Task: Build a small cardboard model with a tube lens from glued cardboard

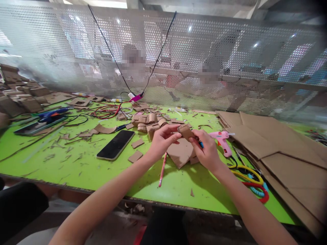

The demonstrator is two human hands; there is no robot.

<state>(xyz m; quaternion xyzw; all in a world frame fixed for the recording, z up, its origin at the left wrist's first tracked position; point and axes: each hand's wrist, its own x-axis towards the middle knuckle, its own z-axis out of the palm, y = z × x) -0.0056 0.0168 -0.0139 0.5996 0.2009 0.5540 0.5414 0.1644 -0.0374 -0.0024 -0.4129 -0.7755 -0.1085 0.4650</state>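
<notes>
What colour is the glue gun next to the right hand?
Pink with a white nozzle: the glue gun lies on the green table; head view, the only one.

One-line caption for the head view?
Both hands, left hand and right hand, hold a small cardboard piece above a green table beside a pink glue gun.

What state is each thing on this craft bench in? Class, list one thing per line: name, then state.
small cardboard piece: held above the table by both hands
left hand: pinching the piece
right hand: gripping the piece
phone: lying flat, screen dark
pink glue gun: lying on the table, unheld
pencil: lying flat
cardboard sheets: stacked flat at right
</notes>
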